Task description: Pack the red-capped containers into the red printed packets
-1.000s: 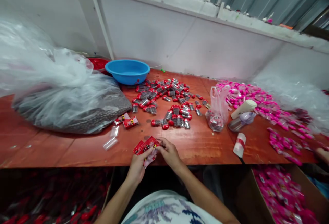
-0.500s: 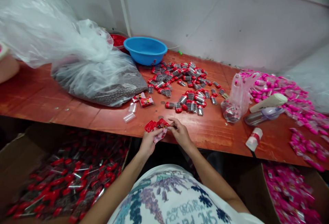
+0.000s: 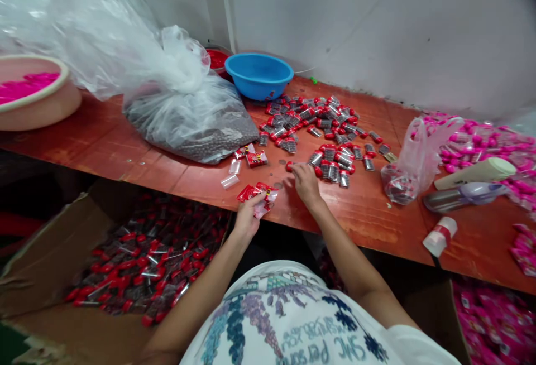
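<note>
My left hand (image 3: 248, 217) pinches several red-and-pink printed packets (image 3: 260, 192), fanned out near the table's front edge. To its right, my right hand (image 3: 306, 183) reaches over the near side of a pile of small red-capped bottles (image 3: 330, 172) with dark contents. Its fingertips are at a red-capped bottle (image 3: 290, 167), which they partly hide. The thumb is blurred and apart from the fingers. Two more red packets (image 3: 256, 158) and two clear plastic pieces (image 3: 229, 181) lie beyond my left hand.
A clear bag of dark beads (image 3: 196, 125) and a blue basin (image 3: 259, 77) stand behind. Further right are a knotted plastic bag (image 3: 406, 169), a drinking bottle (image 3: 452, 197), a white roll (image 3: 440, 236) and pink items (image 3: 477, 144). Below the table, a carton (image 3: 46, 281) holds red-capped bottles.
My right hand has left the packets and moved forward and right to the red-capped bottles. My left hand keeps the packets. The camera view has turned left.
</note>
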Tool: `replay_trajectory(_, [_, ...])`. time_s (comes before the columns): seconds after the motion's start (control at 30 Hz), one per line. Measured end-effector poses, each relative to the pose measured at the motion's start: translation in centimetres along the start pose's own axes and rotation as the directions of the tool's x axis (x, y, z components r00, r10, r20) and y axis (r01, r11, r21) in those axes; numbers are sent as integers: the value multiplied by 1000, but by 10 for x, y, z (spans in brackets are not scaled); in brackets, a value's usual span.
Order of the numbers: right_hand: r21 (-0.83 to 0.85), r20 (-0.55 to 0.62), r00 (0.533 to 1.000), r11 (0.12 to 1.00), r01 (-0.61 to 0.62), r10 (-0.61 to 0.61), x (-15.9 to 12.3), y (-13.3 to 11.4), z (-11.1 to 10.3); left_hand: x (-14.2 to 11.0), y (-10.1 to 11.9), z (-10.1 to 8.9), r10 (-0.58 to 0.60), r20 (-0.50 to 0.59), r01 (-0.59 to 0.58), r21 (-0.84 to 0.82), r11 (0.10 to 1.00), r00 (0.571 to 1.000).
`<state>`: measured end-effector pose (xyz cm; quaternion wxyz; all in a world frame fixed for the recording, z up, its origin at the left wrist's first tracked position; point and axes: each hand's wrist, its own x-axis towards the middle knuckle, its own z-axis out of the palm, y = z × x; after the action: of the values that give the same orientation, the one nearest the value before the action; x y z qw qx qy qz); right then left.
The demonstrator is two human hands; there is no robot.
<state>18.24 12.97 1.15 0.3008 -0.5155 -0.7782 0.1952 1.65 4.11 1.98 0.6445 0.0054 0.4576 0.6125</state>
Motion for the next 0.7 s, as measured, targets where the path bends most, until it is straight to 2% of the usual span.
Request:
replay_trajectory(0.07, [-133, -38, 999, 990, -34, 29, 7, 10, 1, 1, 2, -1, -25, -3, 25, -17, 1000, 1000])
replay_trajectory(0.13, [-201, -14, 1000, 979, -26, 23, 7, 16, 0, 1, 3, -2, -52, 3, 52, -27, 998, 999])
replay_trajectory(0.27, [-41, -20, 999, 999, -36, 35, -15, 10, -6, 0, 5, 0, -61, 38, 63, -72, 995, 997])
replay_trajectory(0.33, [158, -52, 991, 981, -115, 124, -36, -2, -8, -1, 5, 3, -62, 49, 67, -95, 993, 997])
replay_trajectory(0.37, [296, -49, 980, 940, -169, 192, -48, -9, -9, -2, 6, 5, -67, 45, 71, -104, 992, 997])
replay_trajectory(0.43, [591, 2, 944, 761, -268, 331, -71, -26, -12, -3, 5, 10, -81, 24, 84, -116, 990, 996])
replay_trajectory(0.47, [693, 33, 925, 658, -294, 378, -81, -34, -13, -3, 5, 13, -89, 16, 90, -119, 989, 996])
replay_trajectory(0.53, [787, 56, 900, 535, -307, 433, -95, -47, -14, -3, 3, 18, -103, 16, 104, -121, 987, 995])
replay_trajectory(0.6, [821, 55, 884, 483, -304, 463, -102, -55, -15, -3, -1, 24, -107, 42, 111, -121, 986, 993])
replay_trajectory(0.7, [835, 47, 876, 463, -298, 480, -103, -57, -15, -5, -6, 29, -110, 73, 118, -116, 986, 991])
